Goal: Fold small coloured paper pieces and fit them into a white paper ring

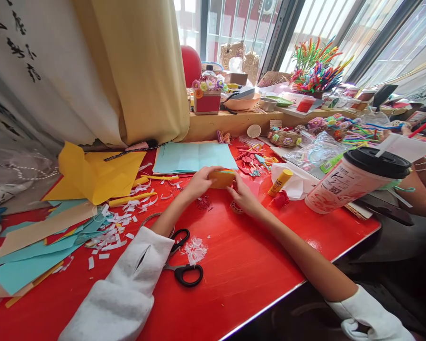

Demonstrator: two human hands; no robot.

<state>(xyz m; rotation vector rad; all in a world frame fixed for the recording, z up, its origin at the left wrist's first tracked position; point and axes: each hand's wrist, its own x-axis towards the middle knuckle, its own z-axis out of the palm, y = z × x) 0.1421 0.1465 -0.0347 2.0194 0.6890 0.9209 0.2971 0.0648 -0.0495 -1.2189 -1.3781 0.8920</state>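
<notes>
Between my two hands is a small stack of coloured paper [222,180], its yellow-orange face toward me and red and green edges showing along the top. My left hand [201,182] grips its left side. At the right edge, my right hand [244,195] pinches the stack with thumb and fingers. Black-handled scissors [187,274] lie below my left wrist, their blades partly hidden by the sleeve. Under the hands sit a small dark red patterned piece [203,203] and another round piece [236,207], partly covered by my right hand. Light blue paper sheets [195,156] lie just beyond.
A yellow glue stick [281,182] stands tilted right of my hands, near a large lidded cup [355,180] with a straw. White paper scraps [113,232] and coloured sheets [39,251] cover the left. Another person's arm [419,189] is at far right. Craft items line the windowsill [213,127].
</notes>
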